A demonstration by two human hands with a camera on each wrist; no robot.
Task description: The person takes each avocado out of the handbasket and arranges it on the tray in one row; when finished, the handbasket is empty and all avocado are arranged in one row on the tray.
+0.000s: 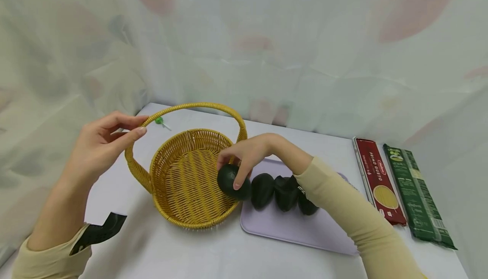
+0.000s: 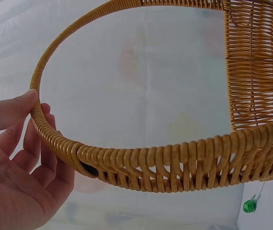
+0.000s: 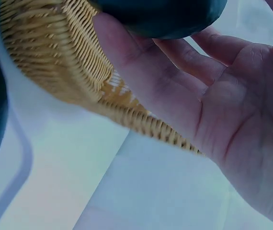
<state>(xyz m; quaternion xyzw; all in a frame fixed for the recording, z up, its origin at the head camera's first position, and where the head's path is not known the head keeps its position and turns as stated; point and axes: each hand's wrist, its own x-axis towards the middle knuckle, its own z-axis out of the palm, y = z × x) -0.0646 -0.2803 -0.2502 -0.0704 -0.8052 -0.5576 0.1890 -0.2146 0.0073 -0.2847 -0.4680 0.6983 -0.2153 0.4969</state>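
My left hand (image 1: 104, 141) pinches the handle (image 2: 37, 110) of a round yellow wicker basket (image 1: 194, 224) between thumb and fingers, at the handle's left side. Inside, the basket's woven bottom shows bare. My right hand (image 1: 249, 154) grips a dark green avocado (image 1: 230, 181) at the basket's right rim, thumb on its near side. The same avocado (image 3: 165, 17) fills the top of the right wrist view. Several more dark avocados (image 1: 262, 191) stand in a row on a lilac tray (image 1: 301, 232), just right of the held one; the right forearm partly covers the last of them.
A red spaghetti pack (image 1: 377, 177) and a green pack (image 1: 417, 194) lie at the table's right side. Behind the basket lies a small green-headed lollipop (image 1: 159, 120). A patterned curtain (image 1: 286, 59) hangs along the table's back edge. A black strap (image 1: 99, 233) sticks out from the left sleeve.
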